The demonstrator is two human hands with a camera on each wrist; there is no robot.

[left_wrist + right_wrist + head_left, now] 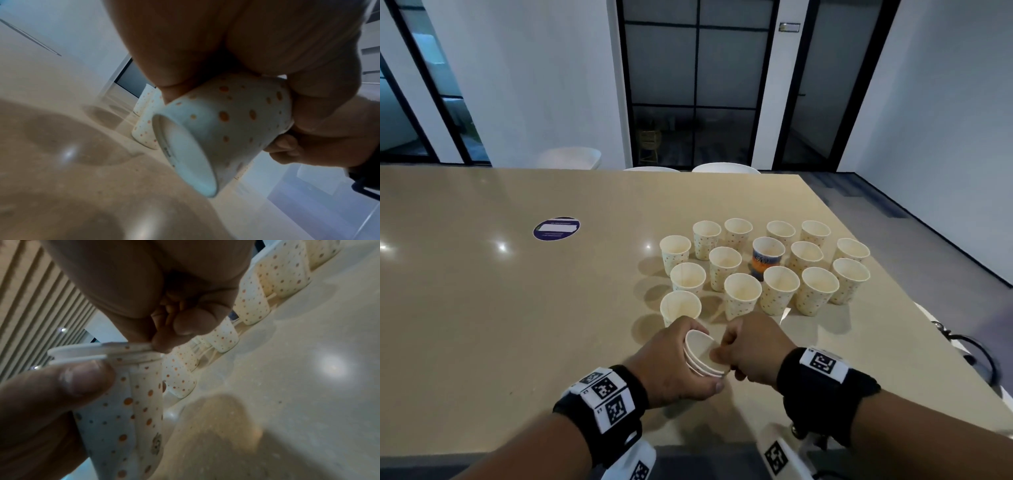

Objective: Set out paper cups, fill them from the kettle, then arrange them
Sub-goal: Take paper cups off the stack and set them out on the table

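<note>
Holding a short stack of nested paper cups [702, 354] in my left hand [671, 363], I have it tipped on its side just above the beige desk [517, 308], mouths toward my right hand [750, 349]. My left grip is wrapped around the stack's dotted wall, thumb along the near side and fingers curled over the far side. From the left wrist view, the stack's bottom [185, 155] faces the camera and my fingers press into its side. My right grip is pinching the rim of the innermost cup [131, 346] between thumb and fingertips, the other fingers curled in. At least 3 rims show, fanned slightly apart.

Beyond my hands, a cluster of upright paper cups [763, 267] stands on the desk toward its right side, roughly 16 of them in loose rows, close together. Nearly all are cream with small orange and dark dots. 1 cup near the middle, the blue and orange cup [768, 258], has a different print. The nearest cup [680, 306] stands just beyond my left knuckles. I cannot tell whether any cup holds liquid.

Farther left on the desk lies a round dark sticker [556, 228] with a pale label. Both wrists carry black bands with square coded markers.
</note>
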